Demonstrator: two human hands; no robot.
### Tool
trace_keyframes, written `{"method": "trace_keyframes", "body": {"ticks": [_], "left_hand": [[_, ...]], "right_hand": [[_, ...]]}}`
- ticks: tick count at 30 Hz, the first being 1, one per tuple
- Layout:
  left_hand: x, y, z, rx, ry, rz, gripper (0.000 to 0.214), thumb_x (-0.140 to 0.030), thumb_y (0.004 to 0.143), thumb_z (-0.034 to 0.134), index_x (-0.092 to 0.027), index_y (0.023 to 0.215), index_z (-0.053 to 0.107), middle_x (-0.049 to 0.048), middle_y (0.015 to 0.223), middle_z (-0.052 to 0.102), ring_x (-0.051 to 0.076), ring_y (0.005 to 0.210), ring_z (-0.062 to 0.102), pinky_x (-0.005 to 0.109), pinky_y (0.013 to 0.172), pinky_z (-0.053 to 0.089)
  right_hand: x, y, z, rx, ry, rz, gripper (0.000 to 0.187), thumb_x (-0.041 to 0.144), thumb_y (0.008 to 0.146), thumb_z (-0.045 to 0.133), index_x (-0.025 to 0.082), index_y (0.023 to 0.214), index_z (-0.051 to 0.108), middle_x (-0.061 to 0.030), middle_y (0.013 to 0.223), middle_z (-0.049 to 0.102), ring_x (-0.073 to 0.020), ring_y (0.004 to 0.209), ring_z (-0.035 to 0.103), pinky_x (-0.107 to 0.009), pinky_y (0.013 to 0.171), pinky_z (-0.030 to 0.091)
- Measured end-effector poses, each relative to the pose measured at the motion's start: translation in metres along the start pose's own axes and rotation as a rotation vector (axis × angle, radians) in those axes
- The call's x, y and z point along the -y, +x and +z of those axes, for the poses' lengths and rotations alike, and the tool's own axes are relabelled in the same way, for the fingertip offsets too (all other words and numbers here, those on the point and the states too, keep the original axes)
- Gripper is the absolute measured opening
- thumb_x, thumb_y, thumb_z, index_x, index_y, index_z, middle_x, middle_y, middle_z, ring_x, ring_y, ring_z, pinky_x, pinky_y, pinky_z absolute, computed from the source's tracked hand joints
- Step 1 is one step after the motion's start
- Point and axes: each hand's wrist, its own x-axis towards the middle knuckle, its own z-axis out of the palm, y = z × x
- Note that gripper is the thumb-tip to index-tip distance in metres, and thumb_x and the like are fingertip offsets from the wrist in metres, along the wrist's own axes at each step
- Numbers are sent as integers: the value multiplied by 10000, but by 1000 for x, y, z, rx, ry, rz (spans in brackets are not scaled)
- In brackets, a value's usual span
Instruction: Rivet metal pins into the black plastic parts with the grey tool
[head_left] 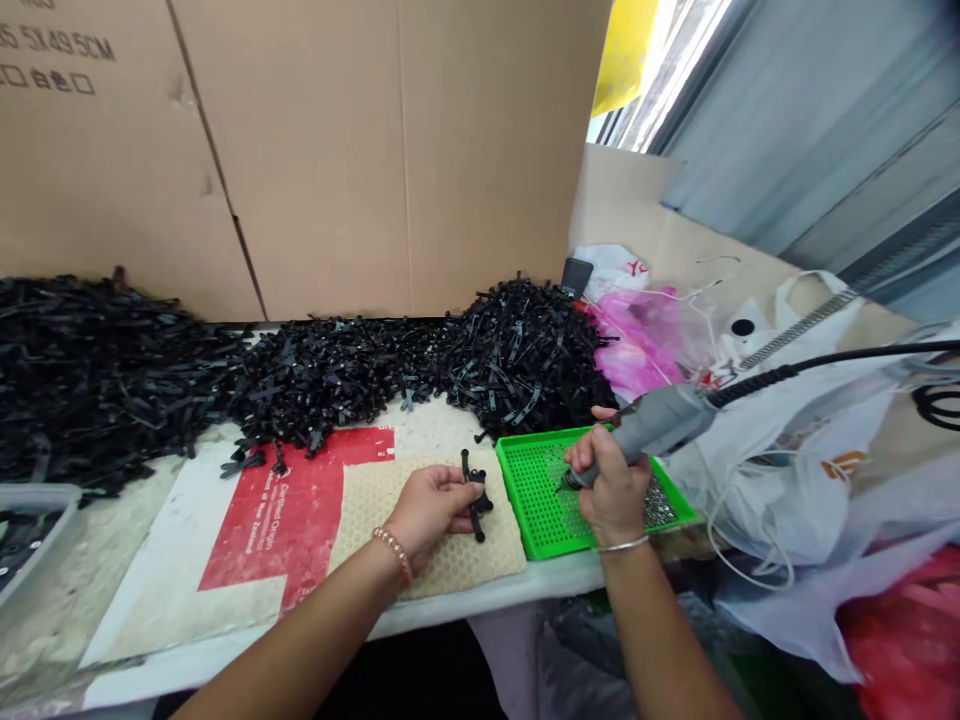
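A: Hands first. Left hand (429, 505) rests on honeycomb mat (450, 560), fingers (457, 487) grasping black plastic part (476, 497), pinned flat to the mat, probably to steady it.

B: Right hand (611, 485)?

A: Clenched around grey power driver (660, 425), tip angled down toward 8 o'clock over the green tray (540, 520). Cord runs off toward 3 o'clock.

B: Tray contents?

A: Small silvery bits, likely screws, heaped at its 3 o'clock end; perforated floor elsewhere bare. Tray sits just beside the mat, so the driver reaches both.

B: Stock?

A: Pile of black parts (315, 375) spreads from 9 to 12 o'clock on the tabletop (180, 520), against cardboard sheet (300, 150). Plastic bags (787, 440) at 3 o'clock; contents unclear.
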Motion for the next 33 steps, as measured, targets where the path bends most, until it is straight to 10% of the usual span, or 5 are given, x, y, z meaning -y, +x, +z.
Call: {"method": "trace_keyframes", "body": {"ticks": [33], "left_hand": [[3,2,-2,1,17,1,83,-112,793,629,-67,859,605,116,805,678,133,654,635,198,540,519]], "right_hand": [[5,-22,-17,120,-34,43,218,302,816,658,196,934,508,74,491,432,-105,418,385,-225,465,380]]}}
